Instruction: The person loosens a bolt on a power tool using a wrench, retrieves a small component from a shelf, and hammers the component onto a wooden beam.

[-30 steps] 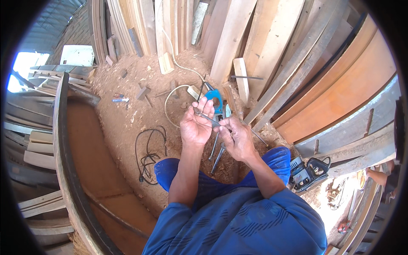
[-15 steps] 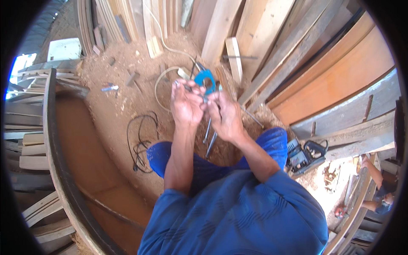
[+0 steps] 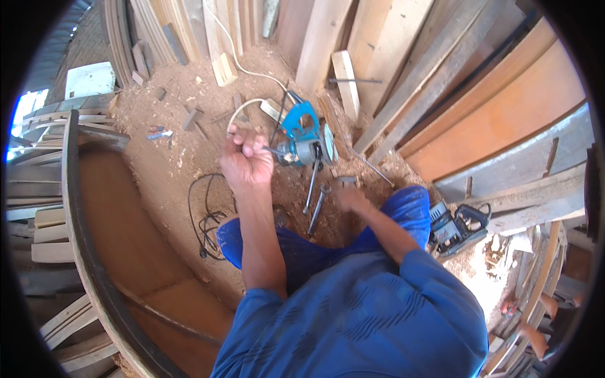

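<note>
My left hand (image 3: 247, 160) is raised palm up, its fingers curled closed. A short dark piece (image 3: 273, 151) juts from its fingertips; its kind is too small to make out. Just right of it, a blue and grey power tool (image 3: 301, 142) with a looped handle and a round pale plate lies on the ground. My right hand (image 3: 353, 198) is low between my knees, its fingers smeared by motion. A wrench (image 3: 317, 211) and a thin metal rod (image 3: 311, 186) lie left of that hand.
A pale cable (image 3: 255, 74) and a white power strip (image 3: 272, 109) lie beyond the tool. A black cord (image 3: 205, 217) coils at left. A hammer (image 3: 193, 121) lies farther off. Curved timber (image 3: 104, 283) lines the left; planks (image 3: 324, 47) lean ahead. Another power tool (image 3: 457, 228) sits beside my right knee.
My hands, together in front of the blue tool before, have come apart. The left has moved left, and the right has dropped toward the ground on the right. The tool now shows more fully.
</note>
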Tool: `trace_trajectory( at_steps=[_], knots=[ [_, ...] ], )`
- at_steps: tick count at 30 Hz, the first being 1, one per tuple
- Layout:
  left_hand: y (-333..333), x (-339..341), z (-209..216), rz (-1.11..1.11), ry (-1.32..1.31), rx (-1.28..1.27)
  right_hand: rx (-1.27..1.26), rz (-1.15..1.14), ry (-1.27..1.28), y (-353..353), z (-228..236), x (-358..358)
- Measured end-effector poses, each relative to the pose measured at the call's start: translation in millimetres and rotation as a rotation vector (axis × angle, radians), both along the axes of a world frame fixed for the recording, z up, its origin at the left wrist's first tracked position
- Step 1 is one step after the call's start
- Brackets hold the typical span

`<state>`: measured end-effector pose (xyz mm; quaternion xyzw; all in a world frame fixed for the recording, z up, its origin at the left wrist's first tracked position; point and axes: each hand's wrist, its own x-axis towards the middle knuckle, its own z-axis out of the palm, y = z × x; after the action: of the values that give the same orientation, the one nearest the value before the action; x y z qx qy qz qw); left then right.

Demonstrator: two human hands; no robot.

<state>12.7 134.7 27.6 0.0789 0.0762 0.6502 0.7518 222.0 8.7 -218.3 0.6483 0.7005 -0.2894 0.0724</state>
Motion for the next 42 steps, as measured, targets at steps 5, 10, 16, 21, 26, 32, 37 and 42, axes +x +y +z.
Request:
trace_trajectory(
  at_steps=[5, 10, 16, 21, 26, 32, 37, 42],
  knots=[
    [-8.6, 0.2, 3.8, 0.040, 0.017, -0.022, -0.187, -0.270, -0.175, -25.6, -79.3, -13.7],
    [-4.1, 0.0, 8.1, 0.059, -0.072, -0.069, -0.242, -0.379, -0.091, -21.2, -75.7, 5.6],
    [11.6, -12.5, 12.1, 0.074, -0.189, -0.047, 0.078, -1.165, 0.771, -24.2, -32.3, 12.6],
    [22.5, -12.2, 9.1, 0.053, -0.265, -0.014, 0.613, -0.838, 1.066, -24.8, 124.8, -15.3],
    [19.3, -12.7, 10.1, 0.037, -0.318, -0.043, 0.587, -0.425, 1.326, -16.4, 208.3, -46.7],
    [5.3, -16.3, 19.1, 0.015, -0.370, -0.037, 0.882, -0.171, 0.958, -8.6, 238.5, -71.9],
    [1.6, -25.1, 17.5, -0.010, -0.387, 0.017, 0.913, -0.090, 1.060, -9.7, 235.7, -69.7],
    [5.4, -24.8, 19.8, -0.031, -0.405, 0.025, 0.687, -0.223, 1.187, -9.5, 231.0, -72.6]
  ],
)
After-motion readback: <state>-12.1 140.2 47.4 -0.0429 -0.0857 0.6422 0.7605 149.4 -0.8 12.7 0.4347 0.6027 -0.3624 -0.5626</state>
